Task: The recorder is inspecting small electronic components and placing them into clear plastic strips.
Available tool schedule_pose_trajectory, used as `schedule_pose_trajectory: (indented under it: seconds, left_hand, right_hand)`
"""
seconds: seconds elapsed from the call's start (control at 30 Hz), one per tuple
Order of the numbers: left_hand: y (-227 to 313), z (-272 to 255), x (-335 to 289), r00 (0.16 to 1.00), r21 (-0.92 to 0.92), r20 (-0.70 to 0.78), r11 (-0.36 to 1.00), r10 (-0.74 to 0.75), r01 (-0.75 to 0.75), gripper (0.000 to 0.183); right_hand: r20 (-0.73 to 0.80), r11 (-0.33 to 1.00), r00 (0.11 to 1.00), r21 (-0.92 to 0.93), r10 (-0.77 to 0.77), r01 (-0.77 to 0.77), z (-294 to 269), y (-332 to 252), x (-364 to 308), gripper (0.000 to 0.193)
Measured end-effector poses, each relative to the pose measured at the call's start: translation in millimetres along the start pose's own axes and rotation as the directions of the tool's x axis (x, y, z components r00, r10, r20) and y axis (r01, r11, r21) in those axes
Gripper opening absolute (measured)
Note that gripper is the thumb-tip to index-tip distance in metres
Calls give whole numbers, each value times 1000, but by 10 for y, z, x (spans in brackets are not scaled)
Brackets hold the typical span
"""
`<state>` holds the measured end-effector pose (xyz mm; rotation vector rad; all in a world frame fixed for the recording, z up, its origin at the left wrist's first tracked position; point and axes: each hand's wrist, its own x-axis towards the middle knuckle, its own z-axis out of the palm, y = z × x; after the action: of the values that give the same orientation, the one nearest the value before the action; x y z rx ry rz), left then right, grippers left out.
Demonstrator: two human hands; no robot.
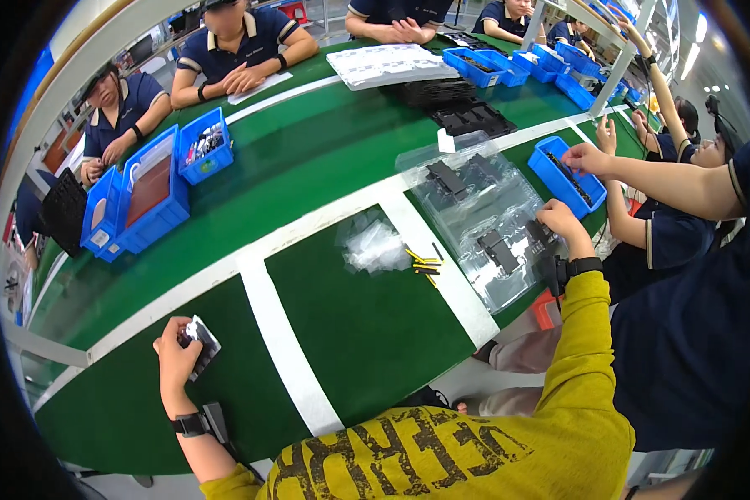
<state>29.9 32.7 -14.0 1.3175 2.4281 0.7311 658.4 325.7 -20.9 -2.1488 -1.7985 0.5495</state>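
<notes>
At the left side of the green table, my left hand [177, 360] is closed round a small flat piece [205, 335] with a dark face and white edges. My right hand [563, 223] reaches out over a clear plastic blister tray [467, 218], its fingers pinched at a black rectangular part [540, 238] in the tray's right side. Other black parts lie in the tray, among them a black part [497, 252] nearer to me and a black part [447, 180] farther off. My fingers partly hide what each hand grips.
A pile of clear plastic film pieces [377, 247] and several yellow-and-black strips [425, 265] lie mid-table. A co-worker's hand [587, 160] is over a blue bin [565, 179] beside the tray. Blue bins [157, 218], a white tray stack [387, 67] and black trays [471, 118] stand farther back.
</notes>
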Motion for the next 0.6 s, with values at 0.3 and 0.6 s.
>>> schedule_pose_trajectory:
  seconds: [0.3, 0.6]
  left_hand:
    - [255, 37, 6, 938, 197, -189, 947, 290, -253, 35]
    - [715, 552, -138, 963, -814, 31, 566, 268, -131, 8]
  right_hand:
    - [-263, 890, 857, -237, -444, 389, -97, -474, -502, 28]
    - [74, 659, 768, -467, -636, 590, 918, -1691, -1237, 8]
